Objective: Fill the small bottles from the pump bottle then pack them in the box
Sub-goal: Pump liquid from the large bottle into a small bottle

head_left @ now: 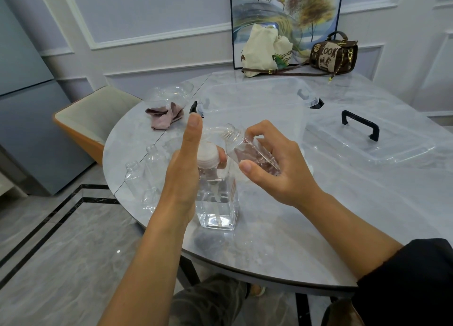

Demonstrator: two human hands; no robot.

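Head view, filling step. The marble table [282, 215] carries, at its far middle, the clear box [247, 105], standing open, with its black-handled lid [367, 139] lying well apart on the right. The square pump bottle [218, 203] stands upright near the front edge, partly filled with clear liquid. I read the left hand [182, 168] as flat, fingers straight and together, laid edge-on against the pump head [208, 155]. The right hand [277, 164] pinches the small bottle [245, 150] between thumb and curled fingers. This bottle's long axis tilts up and to the left, so that its threaded mouth sits just beside the clear spout [213, 129]. The coming press turns on that alignment, and the right hand is the one that must correct it. Further empty bottles [133, 176] stand at the left edge, near the left wrist. I cannot tell whether mouth and spout touch, how full the held bottle is, or where palm meets pump. Clear plastic on pale marble blurs every outline.
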